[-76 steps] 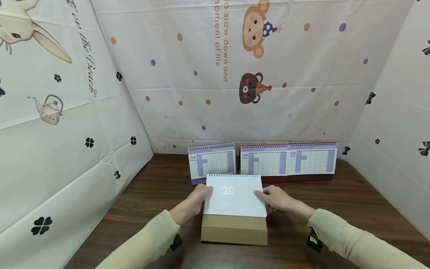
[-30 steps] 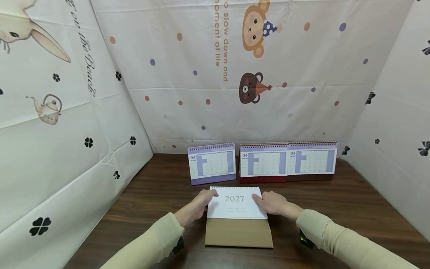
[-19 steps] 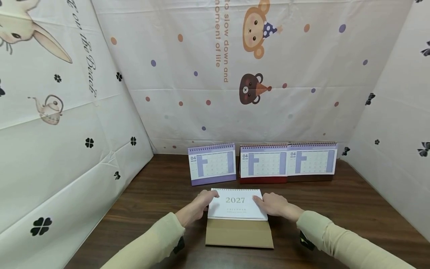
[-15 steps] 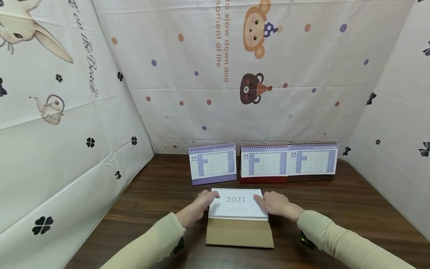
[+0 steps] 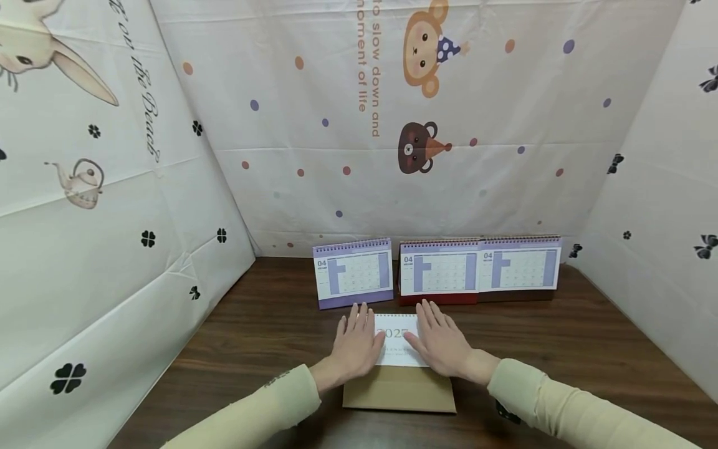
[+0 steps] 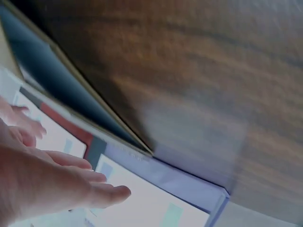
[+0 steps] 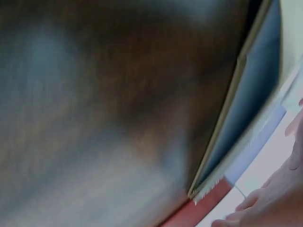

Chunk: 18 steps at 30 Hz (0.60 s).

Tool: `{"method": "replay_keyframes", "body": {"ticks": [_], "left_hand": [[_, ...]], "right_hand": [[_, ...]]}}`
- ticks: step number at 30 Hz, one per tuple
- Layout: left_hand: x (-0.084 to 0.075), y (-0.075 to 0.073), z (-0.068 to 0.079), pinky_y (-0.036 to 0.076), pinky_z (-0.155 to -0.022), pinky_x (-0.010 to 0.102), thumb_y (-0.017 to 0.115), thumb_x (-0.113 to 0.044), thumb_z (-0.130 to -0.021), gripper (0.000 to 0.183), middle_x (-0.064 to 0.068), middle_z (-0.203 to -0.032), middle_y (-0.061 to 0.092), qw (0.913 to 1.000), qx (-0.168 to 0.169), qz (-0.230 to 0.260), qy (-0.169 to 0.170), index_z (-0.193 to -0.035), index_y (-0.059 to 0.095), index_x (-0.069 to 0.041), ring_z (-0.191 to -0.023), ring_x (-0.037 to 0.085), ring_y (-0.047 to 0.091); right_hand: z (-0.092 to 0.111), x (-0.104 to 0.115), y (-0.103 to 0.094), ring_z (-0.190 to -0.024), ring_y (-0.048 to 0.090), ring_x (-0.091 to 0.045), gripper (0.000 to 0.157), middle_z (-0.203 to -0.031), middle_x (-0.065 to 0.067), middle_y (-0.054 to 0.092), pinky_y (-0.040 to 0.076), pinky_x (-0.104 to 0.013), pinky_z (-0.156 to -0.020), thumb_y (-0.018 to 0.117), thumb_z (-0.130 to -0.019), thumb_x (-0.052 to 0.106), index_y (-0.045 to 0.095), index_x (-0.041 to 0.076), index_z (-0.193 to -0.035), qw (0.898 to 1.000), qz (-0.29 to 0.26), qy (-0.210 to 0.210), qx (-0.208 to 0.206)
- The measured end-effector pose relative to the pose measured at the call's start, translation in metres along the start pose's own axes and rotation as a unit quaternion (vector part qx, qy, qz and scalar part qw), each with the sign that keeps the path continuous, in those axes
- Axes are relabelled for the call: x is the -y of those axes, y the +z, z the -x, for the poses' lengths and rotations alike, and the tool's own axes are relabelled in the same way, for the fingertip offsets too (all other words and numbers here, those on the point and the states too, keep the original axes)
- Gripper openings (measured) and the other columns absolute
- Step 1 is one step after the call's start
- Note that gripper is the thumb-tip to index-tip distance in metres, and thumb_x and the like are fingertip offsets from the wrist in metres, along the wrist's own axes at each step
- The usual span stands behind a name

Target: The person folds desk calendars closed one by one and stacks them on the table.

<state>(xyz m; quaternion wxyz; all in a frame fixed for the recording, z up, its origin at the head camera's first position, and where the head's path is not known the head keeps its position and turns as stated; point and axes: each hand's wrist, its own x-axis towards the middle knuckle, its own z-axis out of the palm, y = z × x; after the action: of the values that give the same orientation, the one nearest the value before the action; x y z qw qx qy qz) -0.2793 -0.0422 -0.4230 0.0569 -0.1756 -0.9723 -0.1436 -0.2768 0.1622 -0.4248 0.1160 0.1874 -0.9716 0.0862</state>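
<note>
A desk calendar with a white cover (image 5: 397, 355) and a kraft-brown base flap (image 5: 399, 394) lies low on the wooden table, its spiral edge away from me. My left hand (image 5: 356, 344) and right hand (image 5: 442, 346) spread over the cover's two sides, fingers straight and pointing away. Between the thumbs part of the printed year shows; the rest is hidden. In the left wrist view, straight fingers (image 6: 110, 193) extend above the calendar's open side (image 6: 66, 90). The right wrist view has my right hand's fingers (image 7: 251, 201) alongside the board's edge (image 7: 222, 118).
Three desk calendars stand upright along the back: one with a purple base (image 5: 354, 274) at left, one with a red base (image 5: 439, 271) in the middle, one with a dark base (image 5: 518, 265) at right. Printed cloth (image 5: 331, 187) walls the dark wooden table (image 5: 247, 337).
The calendar came down and nearer, flattening from a steeper tilt. Both hands then let go of its side edges and moved inward, fingers straightened over the cover.
</note>
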Motion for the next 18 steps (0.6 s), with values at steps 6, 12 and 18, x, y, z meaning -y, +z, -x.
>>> {"method": "replay_keyframes", "body": {"ticks": [6,12,18], "left_hand": [[-0.004,0.009,0.007,0.010,-0.109,0.050,0.026,-0.038,-0.096,0.058,0.013,-0.149,0.015,0.9991,-0.002,-0.034,0.026,-0.140,0.026,0.000,-0.138,0.029,0.006],[-0.003,0.014,0.009,0.012,-0.109,0.050,0.025,-0.037,-0.097,0.056,0.014,-0.149,0.016,0.9984,0.019,-0.044,0.031,-0.140,0.025,-0.001,-0.138,0.031,0.009],[-0.003,0.020,0.009,0.009,-0.109,0.049,0.021,-0.037,-0.097,0.056,0.013,-0.150,0.014,0.9975,0.049,-0.039,0.031,-0.142,0.022,-0.004,-0.138,0.030,0.007]], "right_hand": [[0.007,0.005,0.013,-0.135,0.012,-0.039,0.070,-0.147,-0.024,0.011,0.018,-0.055,-0.104,0.028,-0.096,0.046,0.019,-0.009,-0.139,0.998,-0.035,-0.056,-0.022],[0.009,0.005,0.024,-0.136,0.011,-0.036,0.069,-0.148,-0.022,0.012,0.016,-0.051,-0.106,0.023,-0.096,0.047,0.020,-0.007,-0.139,0.998,-0.006,-0.065,0.022],[0.012,0.003,0.030,-0.136,0.011,-0.035,0.067,-0.148,-0.022,0.012,0.016,-0.051,-0.106,0.028,-0.097,0.044,0.020,-0.007,-0.139,0.997,-0.013,-0.066,0.044]]}}
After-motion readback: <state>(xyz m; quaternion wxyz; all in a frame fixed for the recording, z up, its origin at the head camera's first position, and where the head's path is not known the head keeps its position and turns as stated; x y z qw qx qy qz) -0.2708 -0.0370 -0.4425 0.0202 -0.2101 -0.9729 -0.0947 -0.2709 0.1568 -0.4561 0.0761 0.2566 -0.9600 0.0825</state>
